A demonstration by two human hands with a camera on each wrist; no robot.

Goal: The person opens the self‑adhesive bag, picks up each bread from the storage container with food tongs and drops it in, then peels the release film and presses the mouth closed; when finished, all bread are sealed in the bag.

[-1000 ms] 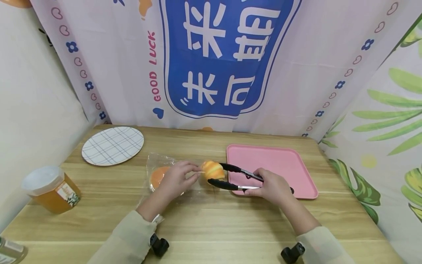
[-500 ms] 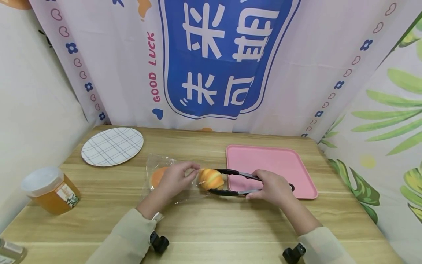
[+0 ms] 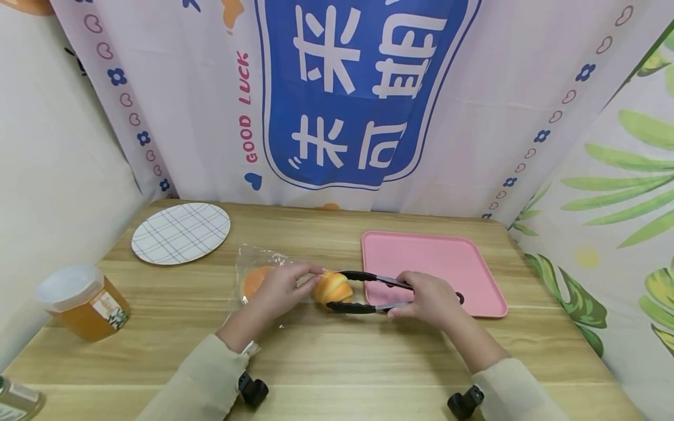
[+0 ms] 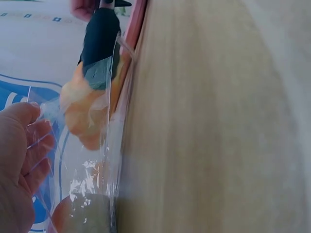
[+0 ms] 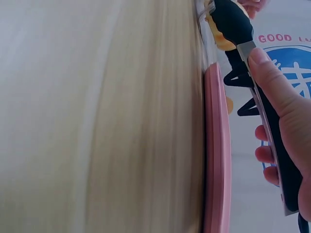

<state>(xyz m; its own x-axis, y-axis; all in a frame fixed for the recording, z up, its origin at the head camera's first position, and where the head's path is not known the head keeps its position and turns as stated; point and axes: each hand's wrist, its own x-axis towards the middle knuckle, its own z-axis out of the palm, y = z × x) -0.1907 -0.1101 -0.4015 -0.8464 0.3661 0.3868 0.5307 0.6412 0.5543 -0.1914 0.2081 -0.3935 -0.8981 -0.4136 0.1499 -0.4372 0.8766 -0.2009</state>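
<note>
My left hand (image 3: 281, 289) pinches the edge of a clear plastic bag (image 4: 92, 170) between thumb and fingers. A round orange-brown bun (image 3: 255, 280) lies in the bag, partly behind that hand. At the bag's mouth is a yellow-and-orange striped bread roll (image 3: 330, 287), shaped somewhat like a croissant. The black tips of the metal tongs (image 3: 358, 308) sit on either side of it. My right hand (image 3: 433, 299) grips the tongs by their arms, thumb along one side in the right wrist view. In the left wrist view, film overlaps the roll and one tong tip.
A pink tray (image 3: 432, 254) lies on the right, under the tongs' rear part. At the back left is a checked oval plate (image 3: 181, 234). A jar of amber contents (image 3: 86, 304) stands on the left, with another jar (image 3: 18, 400) at the near left corner.
The tongs and roll have come down and slightly left, toward my left hand and the bag. My left hand has stayed nearly in place at the bag's edge.
</note>
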